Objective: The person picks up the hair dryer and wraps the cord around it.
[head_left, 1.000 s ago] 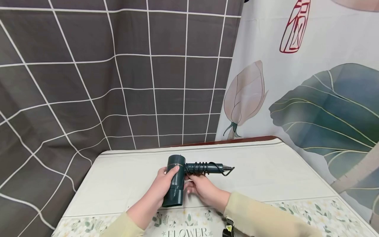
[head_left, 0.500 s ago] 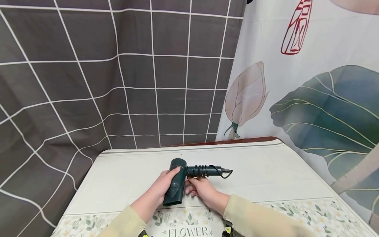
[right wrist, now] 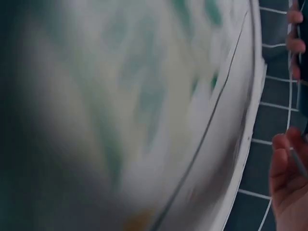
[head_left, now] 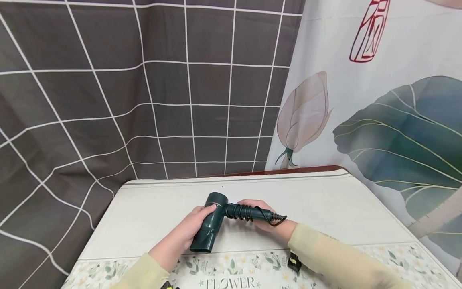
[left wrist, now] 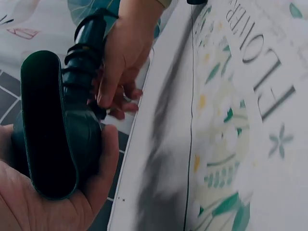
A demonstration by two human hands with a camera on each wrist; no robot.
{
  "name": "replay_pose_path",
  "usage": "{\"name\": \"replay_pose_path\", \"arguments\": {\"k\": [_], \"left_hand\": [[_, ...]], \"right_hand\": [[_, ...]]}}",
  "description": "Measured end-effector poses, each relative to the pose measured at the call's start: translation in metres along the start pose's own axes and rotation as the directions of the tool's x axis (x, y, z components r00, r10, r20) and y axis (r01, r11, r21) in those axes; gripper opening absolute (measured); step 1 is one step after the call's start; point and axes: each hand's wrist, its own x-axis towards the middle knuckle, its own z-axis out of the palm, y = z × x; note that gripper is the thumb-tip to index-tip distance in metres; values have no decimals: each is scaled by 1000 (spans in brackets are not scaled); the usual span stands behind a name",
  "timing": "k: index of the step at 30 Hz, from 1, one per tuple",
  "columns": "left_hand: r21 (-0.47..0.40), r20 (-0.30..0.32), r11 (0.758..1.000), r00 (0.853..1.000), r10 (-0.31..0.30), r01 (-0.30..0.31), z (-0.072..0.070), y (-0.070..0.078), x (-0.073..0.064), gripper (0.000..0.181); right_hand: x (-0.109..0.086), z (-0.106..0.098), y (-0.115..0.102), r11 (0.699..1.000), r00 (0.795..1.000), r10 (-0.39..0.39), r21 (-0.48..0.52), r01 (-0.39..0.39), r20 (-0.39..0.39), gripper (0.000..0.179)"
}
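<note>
A dark green hair dryer [head_left: 208, 230] is held over the table, its barrel tilted and its flat nozzle [left wrist: 48, 120] toward the person. My left hand [head_left: 195, 221] grips the barrel, thumb across its top. The handle points right, with a black power cord [head_left: 242, 212] wound round it in several turns. Behind and under that handle is my right hand [head_left: 265, 226], partly covered by it in the head view. In the left wrist view, the right hand's thumb and fingertips [left wrist: 107, 96] pinch at the cord near the handle's neck.
A white table cover [head_left: 155, 216] with a floral band and the printed word FLOWER lies under the hands. A dark gridded curtain [head_left: 209, 92] hangs behind and to the left. A white curtain with printed lotus [head_left: 301, 112] hangs at the right.
My right hand has moved from below the handle to behind it, so its back now shows above the handle. The hair dryer has turned slightly, nozzle toward the left.
</note>
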Motion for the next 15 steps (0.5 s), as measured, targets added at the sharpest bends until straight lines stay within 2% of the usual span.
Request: {"name": "replay_pose_path", "arguments": {"k": [2, 3, 4, 7, 10, 15], "left_hand": [[22, 7, 1000, 1000, -1, 1, -1, -2, 2, 95], [42, 7, 999, 1000, -1, 0, -2, -2, 3, 94], [67, 5, 998, 1000, 3, -3, -2, -3, 4, 95], [156, -10, 987, 1000, 24, -22, -3, -4, 7, 94], [225, -36, 973, 998, 52, -42, -3, -6, 10, 92], [278, -111, 960, 992, 63, -30, 2, -10, 15, 89]], "right_hand": [[0, -10, 4, 992, 993, -66, -103, 76, 93, 29], [0, -13, 7, 972, 989, -80, -211, 104, 121, 30], [0, -17, 9, 944, 987, -77, -308, 118, 144, 30], [3, -23, 16, 852, 981, -35, -508, 130, 193, 29], [7, -26, 20, 784, 969, -21, -598, 168, 244, 26], [20, -28, 19, 715, 951, -1, -664, 217, 310, 25]]}}
